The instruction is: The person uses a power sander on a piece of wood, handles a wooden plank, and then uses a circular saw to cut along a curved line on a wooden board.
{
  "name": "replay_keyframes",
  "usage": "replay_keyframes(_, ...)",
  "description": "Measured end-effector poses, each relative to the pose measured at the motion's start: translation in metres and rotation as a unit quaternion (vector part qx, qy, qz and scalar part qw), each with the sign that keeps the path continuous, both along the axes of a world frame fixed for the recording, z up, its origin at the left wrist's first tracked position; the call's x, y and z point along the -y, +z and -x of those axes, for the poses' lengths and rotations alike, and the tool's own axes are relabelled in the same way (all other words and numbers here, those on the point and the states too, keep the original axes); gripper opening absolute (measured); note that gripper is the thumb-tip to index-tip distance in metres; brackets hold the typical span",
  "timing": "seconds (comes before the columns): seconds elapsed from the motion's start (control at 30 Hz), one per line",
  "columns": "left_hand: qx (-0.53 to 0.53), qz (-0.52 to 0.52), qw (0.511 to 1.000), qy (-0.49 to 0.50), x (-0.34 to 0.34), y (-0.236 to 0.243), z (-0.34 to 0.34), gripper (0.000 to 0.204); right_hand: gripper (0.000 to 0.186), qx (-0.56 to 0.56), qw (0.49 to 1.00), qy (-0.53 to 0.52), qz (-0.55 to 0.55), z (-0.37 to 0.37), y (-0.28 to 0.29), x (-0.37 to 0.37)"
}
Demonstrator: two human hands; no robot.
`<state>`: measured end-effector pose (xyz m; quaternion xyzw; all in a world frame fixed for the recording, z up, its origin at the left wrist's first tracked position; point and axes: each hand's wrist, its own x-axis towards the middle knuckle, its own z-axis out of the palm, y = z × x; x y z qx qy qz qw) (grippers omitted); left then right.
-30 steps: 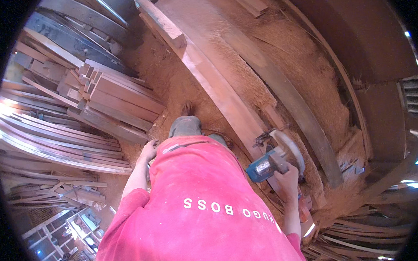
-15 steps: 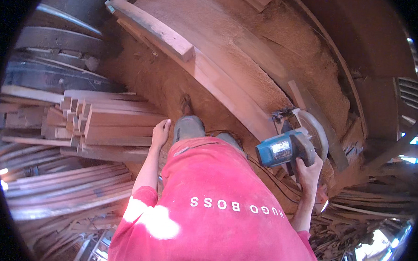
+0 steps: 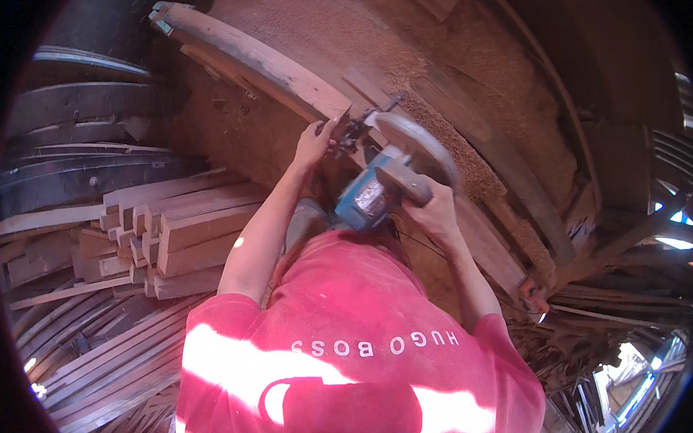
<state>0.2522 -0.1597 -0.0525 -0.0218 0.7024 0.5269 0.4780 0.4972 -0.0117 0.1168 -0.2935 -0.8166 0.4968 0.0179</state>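
Note:
My right hand [image 3: 436, 213] is wrapped round the rear handle of a blue circular saw [image 3: 363, 198] with a pale, curved blade guard. The saw is slightly blurred, and its front lies by the near end of a thick wooden beam [image 3: 269, 64]. My left hand [image 3: 316, 145] is at that same beam end, right beside the saw's front metal parts. Its fingers are bent together there; what they pinch, if anything, is too small to make out. Under the beam and saw runs a long plank [image 3: 481, 238].
A stack of cut timber [image 3: 202, 229] stands to my left, with long thin strips [image 3: 122, 362] nearer me. Sawdust [image 3: 503, 104] covers the surface beyond the plank. Scrap strips [image 3: 617, 314] lie at the right. A dark cord [image 3: 424, 240] runs below the saw.
The circular saw, in my right hand, has moved left and away from me to the beam's end. My left hand has risen from beside my leg to the same beam end.

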Motion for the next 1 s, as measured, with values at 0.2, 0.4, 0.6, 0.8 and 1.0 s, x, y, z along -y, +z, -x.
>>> replay_keyframes(0.2,-0.092,0.085,0.991,0.044,-0.026,-0.020,0.016,0.103,0.041,-0.020,0.999,0.040,-0.004,0.032,-0.037,0.005)
replay_keyframes(0.4,-0.141,0.063,0.983,0.100,-0.029,-0.006,0.010,0.091,0.046,-0.048,0.996,0.075,-0.004,0.024,-0.073,-0.008)
replay_keyframes(0.6,-0.184,0.093,0.971,0.117,-0.022,-0.014,0.008,0.082,0.047,-0.056,0.993,0.092,0.040,0.024,-0.082,-0.008)
replay_keyframes(0.8,-0.216,0.094,0.967,0.097,-0.022,-0.018,0.010,0.080,0.043,-0.043,0.989,0.111,0.085,0.030,-0.075,-0.014)
replay_keyframes(1.0,-0.191,0.055,0.973,0.120,-0.023,-0.016,0.010,0.078,0.039,-0.048,0.990,0.105,0.084,0.036,-0.067,-0.014)
